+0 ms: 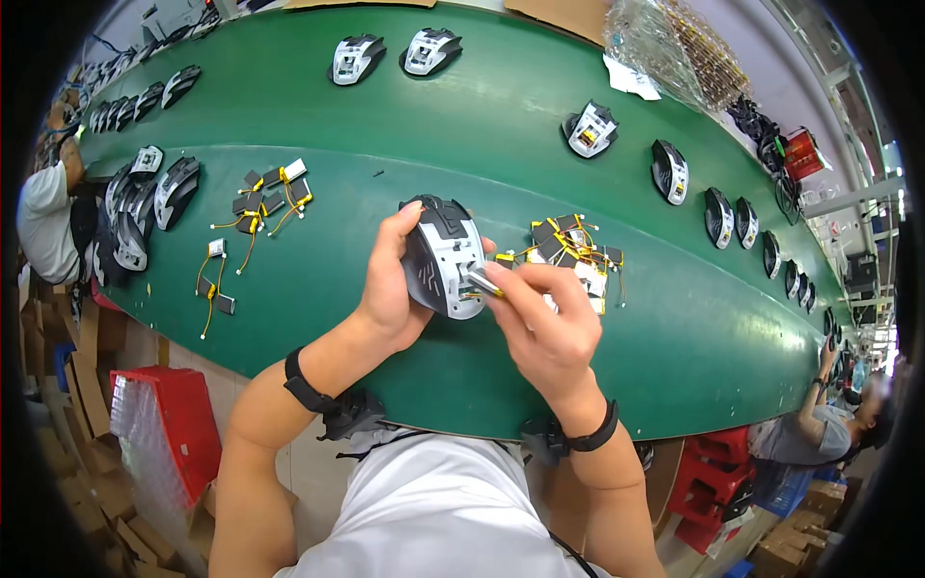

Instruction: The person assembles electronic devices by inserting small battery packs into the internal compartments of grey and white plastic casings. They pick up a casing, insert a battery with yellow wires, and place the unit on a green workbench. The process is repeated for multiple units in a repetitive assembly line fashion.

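Note:
My left hand (390, 284) grips a black and white computer mouse shell (443, 252), upside down, just above the green conveyor belt (337, 144). My right hand (549, 323) pinches a small silver battery cell (482, 281) against the open underside of the shell. Right behind my right hand lies a pile of small batteries with yellow wires (573, 252). Both wrists wear black straps.
More wired batteries (270, 197) lie left of centre, and a few (214, 279) nearer the belt's edge. Mouse shells sit along the belt: two at top (393, 56), one (590, 130), a row at right (718, 217), a cluster at left (145, 202). Other workers sit far left and right. Red crates stand below.

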### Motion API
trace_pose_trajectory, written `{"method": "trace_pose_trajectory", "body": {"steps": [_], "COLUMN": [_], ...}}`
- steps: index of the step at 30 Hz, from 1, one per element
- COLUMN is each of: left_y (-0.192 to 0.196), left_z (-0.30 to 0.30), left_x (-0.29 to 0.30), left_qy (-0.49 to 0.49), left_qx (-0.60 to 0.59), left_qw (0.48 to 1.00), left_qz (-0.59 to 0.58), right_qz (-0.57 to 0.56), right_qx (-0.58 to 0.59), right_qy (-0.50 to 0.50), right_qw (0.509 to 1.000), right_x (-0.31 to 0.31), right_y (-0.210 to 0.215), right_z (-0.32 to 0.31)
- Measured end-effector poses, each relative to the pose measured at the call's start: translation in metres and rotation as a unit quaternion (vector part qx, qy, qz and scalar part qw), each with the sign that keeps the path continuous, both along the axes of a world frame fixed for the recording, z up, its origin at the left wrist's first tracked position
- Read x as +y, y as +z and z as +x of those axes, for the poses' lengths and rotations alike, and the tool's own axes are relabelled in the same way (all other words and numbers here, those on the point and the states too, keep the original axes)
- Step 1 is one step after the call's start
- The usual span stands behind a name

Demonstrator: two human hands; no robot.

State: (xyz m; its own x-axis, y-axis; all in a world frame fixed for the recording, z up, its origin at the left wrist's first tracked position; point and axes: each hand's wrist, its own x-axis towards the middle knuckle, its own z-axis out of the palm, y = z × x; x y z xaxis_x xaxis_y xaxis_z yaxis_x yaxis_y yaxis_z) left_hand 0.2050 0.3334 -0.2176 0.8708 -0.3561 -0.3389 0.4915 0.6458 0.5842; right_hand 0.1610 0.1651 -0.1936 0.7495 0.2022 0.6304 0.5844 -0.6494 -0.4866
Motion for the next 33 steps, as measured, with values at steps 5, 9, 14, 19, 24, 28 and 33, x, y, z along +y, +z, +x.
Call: {"method": "trace_pose_trajectory", "body": {"steps": [5,9,14,19,24,28,33], "left_y": [-0.003,-0.003,-0.004,-0.004,-0.007,0.002,0.0], "left_z": [0.004,0.005,0.003,0.005,0.0,0.003,0.016], "left_x": [0.003,0.008,0.008,0.008,0.009,0.01,0.023], "left_qy": [-0.003,-0.019,-0.071,-0.079,-0.094,-0.048,-0.048], "left_qx": [0.028,0.007,-0.063,-0.076,-0.075,-0.033,-0.013], "left_qw": [0.999,1.0,0.995,0.992,0.991,0.997,0.999], "left_qz": [-0.018,-0.015,0.008,0.067,0.057,0.044,0.01], "right_qz": [-0.059,-0.002,0.142,0.117,0.12,0.088,-0.029], "right_qx": [-0.016,0.055,0.21,0.232,0.254,0.197,0.07], "right_qy": [0.029,0.058,0.055,0.065,0.031,0.026,0.081], "right_qw": [0.998,0.997,0.966,0.963,0.959,0.976,0.994], "right_x": [0.012,0.008,0.0,0.009,0.004,0.012,0.008], "right_y": [-0.001,-0.002,0.014,0.004,0.002,0.001,0.005], "right_z": [-0.002,0.0,0.005,0.002,0.001,0.001,0.008]}}
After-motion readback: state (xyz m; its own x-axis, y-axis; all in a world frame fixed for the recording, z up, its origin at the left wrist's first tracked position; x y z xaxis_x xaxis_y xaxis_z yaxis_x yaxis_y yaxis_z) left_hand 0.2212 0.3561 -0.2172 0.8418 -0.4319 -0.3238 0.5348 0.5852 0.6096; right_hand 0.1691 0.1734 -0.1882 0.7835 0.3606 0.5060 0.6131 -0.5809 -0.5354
